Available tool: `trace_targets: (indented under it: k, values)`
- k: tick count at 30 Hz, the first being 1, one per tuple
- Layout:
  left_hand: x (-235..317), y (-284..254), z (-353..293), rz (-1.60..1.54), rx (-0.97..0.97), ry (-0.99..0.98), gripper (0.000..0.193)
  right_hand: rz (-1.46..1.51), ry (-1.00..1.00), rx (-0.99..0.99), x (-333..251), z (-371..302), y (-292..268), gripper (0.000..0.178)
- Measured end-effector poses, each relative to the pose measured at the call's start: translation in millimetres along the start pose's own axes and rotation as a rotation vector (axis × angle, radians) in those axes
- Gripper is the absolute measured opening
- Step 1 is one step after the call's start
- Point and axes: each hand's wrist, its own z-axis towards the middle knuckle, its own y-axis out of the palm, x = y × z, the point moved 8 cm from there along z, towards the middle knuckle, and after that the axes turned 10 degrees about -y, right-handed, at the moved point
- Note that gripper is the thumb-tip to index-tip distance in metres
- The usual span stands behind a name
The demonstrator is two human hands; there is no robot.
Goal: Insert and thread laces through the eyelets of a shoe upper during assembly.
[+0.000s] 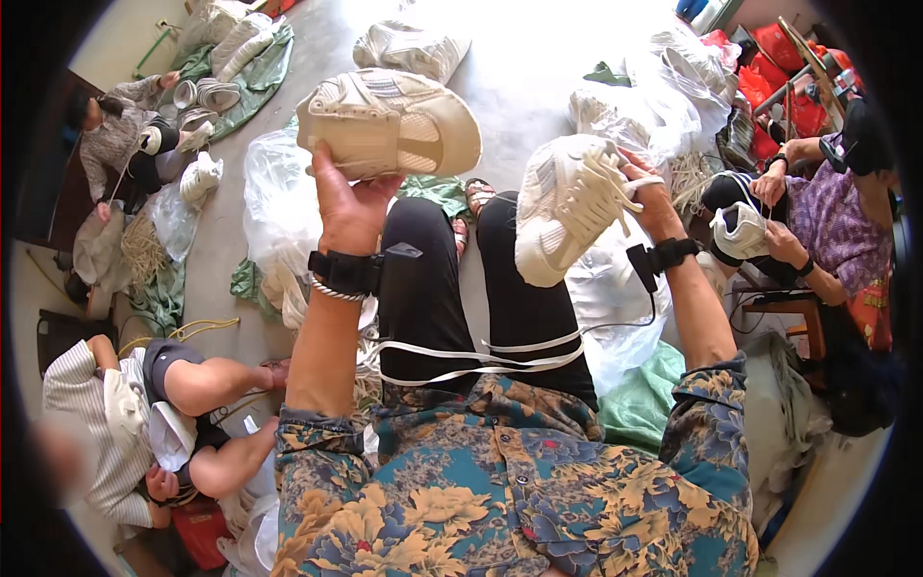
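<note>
My left hand (352,200) grips a cream sneaker (389,125) from below, raised beyond my left knee. No tied laces can be made out on it from here. A second cream sneaker (572,212), with laces threaded and their loops hanging loose, tilts over my right knee. Closed on its far right side is my right hand (656,204), its fingers partly hidden behind the shoe. Long white shoelaces (481,361) lie across both my thighs.
A clear plastic bag (279,188) lies left of my legs, with a green sack (644,394) to the right. Seated people work on shoes at both sides. White bags (411,50) lie ahead. A bundle of cream laces (144,245) is at far left.
</note>
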Motion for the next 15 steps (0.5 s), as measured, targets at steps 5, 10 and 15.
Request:
trace_targets:
  k: [5, 10, 15]
  values:
    - [-14, 5, -22, 0.166, -0.066, -0.168, 0.05, -0.138, 0.03, -0.322, 0, 13, 69, 0.033]
    - [-52, 29, -34, 0.654, -0.158, -0.001, 0.044, -0.387, 0.083, -0.416, 43, 17, 126, 0.029]
    - [-92, 33, -12, 0.806, -0.162, 0.054, 0.048, -0.123, 0.136, -0.335, 39, 7, 113, 0.027]
